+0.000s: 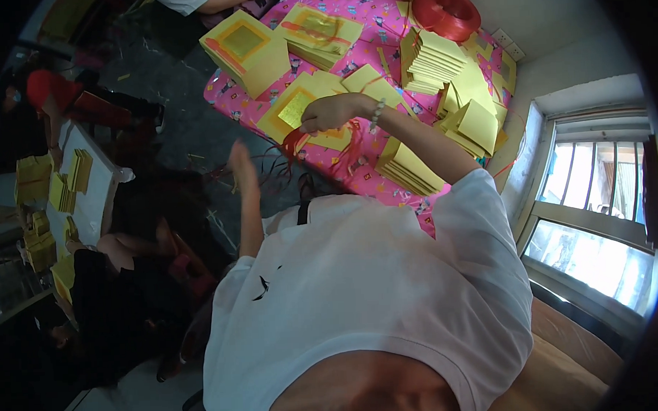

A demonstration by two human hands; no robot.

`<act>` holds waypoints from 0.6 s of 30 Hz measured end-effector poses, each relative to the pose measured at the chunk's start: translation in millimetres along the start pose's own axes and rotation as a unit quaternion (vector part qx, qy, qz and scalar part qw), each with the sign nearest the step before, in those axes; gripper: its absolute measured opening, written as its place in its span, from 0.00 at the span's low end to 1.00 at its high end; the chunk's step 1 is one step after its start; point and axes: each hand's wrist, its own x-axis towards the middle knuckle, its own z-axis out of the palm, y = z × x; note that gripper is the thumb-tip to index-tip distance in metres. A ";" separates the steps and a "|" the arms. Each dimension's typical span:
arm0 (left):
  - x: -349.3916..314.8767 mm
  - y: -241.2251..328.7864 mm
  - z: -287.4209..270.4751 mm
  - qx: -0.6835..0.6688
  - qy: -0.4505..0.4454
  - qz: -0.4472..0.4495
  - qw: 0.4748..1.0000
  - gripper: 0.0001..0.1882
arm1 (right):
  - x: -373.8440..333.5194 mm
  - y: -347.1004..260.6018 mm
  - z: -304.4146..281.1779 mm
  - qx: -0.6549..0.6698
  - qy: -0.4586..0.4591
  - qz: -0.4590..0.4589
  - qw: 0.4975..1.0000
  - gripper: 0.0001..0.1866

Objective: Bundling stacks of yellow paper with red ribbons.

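Note:
My right hand (pixel 334 112), with a beaded bracelet at its wrist, is closed over the pink table's near part. From its curled fingers hang thin red plastic strips (pixel 293 143). Just beneath it lies a yellow paper sheet (pixel 274 122) with an orange-framed gold square. My left hand (pixel 242 165) is raised off the table's left edge, smeared by motion. Red strips trail close to it, but whether its fingers grip them cannot be made out. More red strips (pixel 352 150) droop over the table's near edge, in front of my body.
Yellow paper stacks (pixel 431 60) cover much of the pink patterned tablecloth (pixel 227 93). A red ribbon roll (pixel 445 13) sits at the far right corner, near the wall. A window (pixel 596 189) is on the right. Other people work at a white table (pixel 89 178) on the left.

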 end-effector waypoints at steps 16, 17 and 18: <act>-7.5 7.8 -74.2 0.207 -0.001 0.292 0.934 0.23 | -31.3 82.8 -35.1 0.105 -0.098 0.030 0.989 0.16; 1.3 -16.9 -82.6 0.232 0.011 0.318 0.919 0.24 | -33.3 86.3 -37.9 0.121 -0.108 0.032 0.986 0.15; -0.4 -22.4 -82.4 0.231 0.011 0.320 0.919 0.24 | -33.5 80.1 -32.7 0.110 -0.103 0.008 0.989 0.15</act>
